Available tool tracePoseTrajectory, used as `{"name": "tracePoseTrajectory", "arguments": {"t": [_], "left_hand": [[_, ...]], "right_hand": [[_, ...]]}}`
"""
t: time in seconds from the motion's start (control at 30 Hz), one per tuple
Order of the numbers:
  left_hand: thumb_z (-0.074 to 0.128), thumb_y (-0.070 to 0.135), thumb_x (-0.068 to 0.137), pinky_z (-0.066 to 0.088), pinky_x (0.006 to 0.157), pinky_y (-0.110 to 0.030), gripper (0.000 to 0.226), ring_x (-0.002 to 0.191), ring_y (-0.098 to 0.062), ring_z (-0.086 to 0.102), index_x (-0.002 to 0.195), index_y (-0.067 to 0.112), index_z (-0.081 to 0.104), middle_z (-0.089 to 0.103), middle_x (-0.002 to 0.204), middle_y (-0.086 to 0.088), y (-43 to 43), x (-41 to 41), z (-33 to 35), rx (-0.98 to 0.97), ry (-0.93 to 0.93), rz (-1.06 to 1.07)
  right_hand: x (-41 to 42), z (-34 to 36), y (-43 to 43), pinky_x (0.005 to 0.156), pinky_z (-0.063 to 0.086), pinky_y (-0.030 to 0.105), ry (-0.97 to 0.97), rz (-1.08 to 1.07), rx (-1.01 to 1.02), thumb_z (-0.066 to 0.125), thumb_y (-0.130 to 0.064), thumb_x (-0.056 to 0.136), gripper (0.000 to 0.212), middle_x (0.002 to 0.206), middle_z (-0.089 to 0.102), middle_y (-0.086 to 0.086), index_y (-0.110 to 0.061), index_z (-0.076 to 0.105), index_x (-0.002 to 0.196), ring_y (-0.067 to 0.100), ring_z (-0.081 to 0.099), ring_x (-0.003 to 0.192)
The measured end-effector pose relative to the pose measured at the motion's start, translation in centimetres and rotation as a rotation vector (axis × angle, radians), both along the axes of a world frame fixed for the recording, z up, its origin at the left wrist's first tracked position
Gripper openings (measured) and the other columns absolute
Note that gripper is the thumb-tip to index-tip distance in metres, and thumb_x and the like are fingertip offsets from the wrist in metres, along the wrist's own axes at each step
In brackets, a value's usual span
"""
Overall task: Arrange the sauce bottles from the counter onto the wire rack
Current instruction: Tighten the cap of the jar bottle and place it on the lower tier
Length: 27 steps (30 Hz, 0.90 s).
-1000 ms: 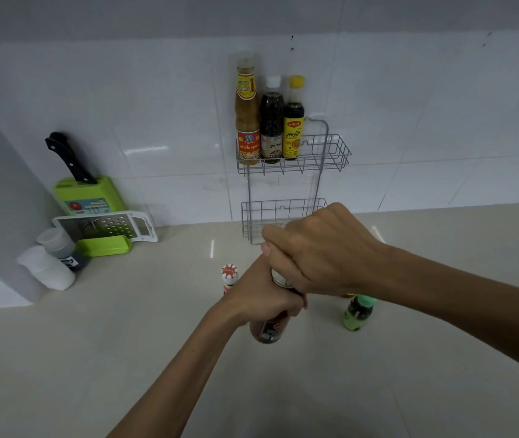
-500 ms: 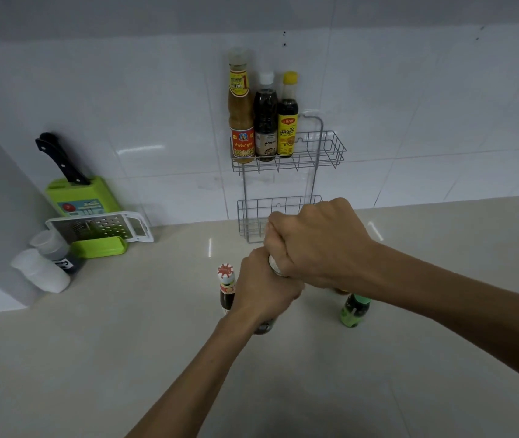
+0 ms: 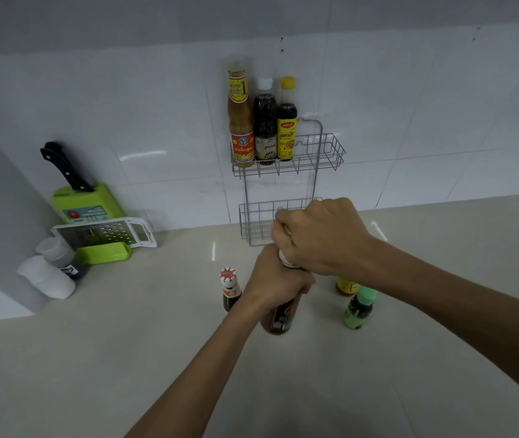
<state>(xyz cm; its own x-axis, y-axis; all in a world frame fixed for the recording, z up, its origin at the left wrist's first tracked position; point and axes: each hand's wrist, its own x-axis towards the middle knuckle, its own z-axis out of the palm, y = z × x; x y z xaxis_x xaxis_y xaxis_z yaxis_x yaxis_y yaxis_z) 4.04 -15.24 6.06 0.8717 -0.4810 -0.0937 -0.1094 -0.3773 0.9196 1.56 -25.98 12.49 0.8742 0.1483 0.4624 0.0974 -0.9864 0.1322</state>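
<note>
Above the counter I hold a reddish-brown sauce bottle. My left hand grips its body, and my right hand is closed over its cap, which is hidden. A grey wire rack hangs on the tiled wall; its top basket holds three bottles: a tall orange one, a dark one with a white cap and a yellow-capped one. Its lower basket shows no bottles. On the counter stand a small bottle with a red-and-white cap, a green bottle and a yellow bottle, partly hidden by my right wrist.
At the left, a green knife block with a black-handled knife leans on the wall, a white grater in front of it. Two white-capped containers lie beside a grey wall panel. The beige counter extends toward me.
Both hands and the held bottle have risen a little and shifted toward the rack. My right hand stays over the cap.
</note>
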Motion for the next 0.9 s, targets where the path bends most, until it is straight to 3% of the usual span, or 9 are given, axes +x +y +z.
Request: {"name": "tracePoseTrajectory", "arguments": {"t": [0.1, 0.2, 0.27, 0.4, 0.53, 0.63, 0.8, 0.9], "left_hand": [[0.067, 0.006, 0.058, 0.046, 0.043, -0.029, 0.011, 0.050, -0.017, 0.059, 0.064, 0.011, 0.060, 0.065, 0.056, 0.001, -0.7, -0.1, -0.3, 0.056, -0.103, 0.164], [0.074, 0.007, 0.063, 0.054, 0.058, -0.029, 0.031, 0.066, -0.013, 0.068, 0.091, 0.014, 0.062, 0.071, 0.073, 0.003, -0.7, 0.3, 0.4, -0.077, -0.022, 0.089], [0.081, 0.018, 0.067, 0.058, 0.071, -0.026, 0.044, 0.079, -0.008, 0.071, 0.105, 0.021, 0.059, 0.073, 0.087, 0.005, -0.1, 0.5, 0.8, -0.098, 0.041, -0.003], [0.084, 0.045, 0.065, 0.044, 0.067, -0.010, 0.056, 0.082, 0.000, 0.063, 0.111, 0.033, 0.056, 0.065, 0.093, 0.016, 1.8, 0.6, 0.9, 0.177, -0.126, -0.024], [0.082, 0.050, 0.063, 0.051, 0.075, -0.020, 0.060, 0.088, -0.008, 0.063, 0.114, 0.028, 0.058, 0.065, 0.096, 0.013, 2.0, 3.0, 2.2, 0.252, -0.315, 0.027], [0.082, 0.044, 0.067, 0.052, 0.071, -0.023, 0.055, 0.089, -0.014, 0.065, 0.112, 0.022, 0.058, 0.067, 0.096, 0.007, 2.0, 5.0, 2.7, 0.262, -0.360, 0.037], [0.082, 0.032, 0.069, 0.045, 0.058, -0.003, 0.051, 0.083, -0.006, 0.065, 0.116, 0.026, 0.061, 0.065, 0.091, 0.016, 2.2, 8.2, 1.5, 0.218, -0.370, -0.009], [0.085, 0.031, 0.068, 0.046, 0.064, -0.003, 0.057, 0.084, -0.002, 0.065, 0.119, 0.027, 0.060, 0.068, 0.097, 0.015, 2.2, 10.1, 0.0, 0.177, -0.298, -0.010]], "right_hand": [[-0.1, 0.5, -0.3, 0.055, 0.025, 0.030, 0.034, -0.064, -0.013, 0.031, -0.042, 0.094, 0.044, 0.055, 0.039, 0.000, -0.016, 0.059, 0.072, 0.024, 0.037, 0.050], [0.5, 1.8, -0.6, 0.062, 0.029, 0.032, 0.097, -0.014, 0.103, 0.031, -0.049, 0.096, 0.040, 0.062, 0.043, 0.000, -0.019, 0.050, 0.078, 0.024, 0.043, 0.060], [1.0, 2.6, -0.7, 0.064, 0.031, 0.032, 0.095, -0.002, 0.156, 0.033, -0.054, 0.095, 0.044, 0.062, 0.047, -0.001, -0.019, 0.054, 0.076, 0.023, 0.047, 0.063], [2.0, 3.9, -1.5, 0.058, 0.032, 0.030, 0.053, -0.043, 0.300, 0.042, -0.061, 0.089, 0.050, 0.056, 0.049, -0.005, -0.020, 0.050, 0.063, 0.017, 0.049, 0.058], [3.0, 4.3, -0.9, 0.057, 0.039, 0.027, 0.024, -0.030, 0.540, 0.051, -0.081, 0.075, 0.057, 0.063, 0.057, -0.009, -0.024, 0.055, 0.070, 0.012, 0.054, 0.062], [3.8, 3.9, -1.0, 0.066, 0.044, 0.029, 0.017, -0.007, 0.514, 0.056, -0.084, 0.067, 0.060, 0.080, 0.061, -0.014, -0.030, 0.057, 0.094, 0.013, 0.055, 0.074], [5.8, 0.5, -1.9, 0.074, 0.055, 0.031, 0.371, 0.088, 0.670, 0.070, -0.069, 0.068, 0.055, 0.098, 0.071, -0.009, -0.031, 0.066, 0.107, 0.012, 0.065, 0.088], [7.3, -1.3, -2.4, 0.065, 0.046, 0.018, 0.356, 0.088, 0.764, 0.075, -0.052, 0.075, 0.044, 0.097, 0.070, -0.006, -0.022, 0.068, 0.106, 0.010, 0.062, 0.083]]}}
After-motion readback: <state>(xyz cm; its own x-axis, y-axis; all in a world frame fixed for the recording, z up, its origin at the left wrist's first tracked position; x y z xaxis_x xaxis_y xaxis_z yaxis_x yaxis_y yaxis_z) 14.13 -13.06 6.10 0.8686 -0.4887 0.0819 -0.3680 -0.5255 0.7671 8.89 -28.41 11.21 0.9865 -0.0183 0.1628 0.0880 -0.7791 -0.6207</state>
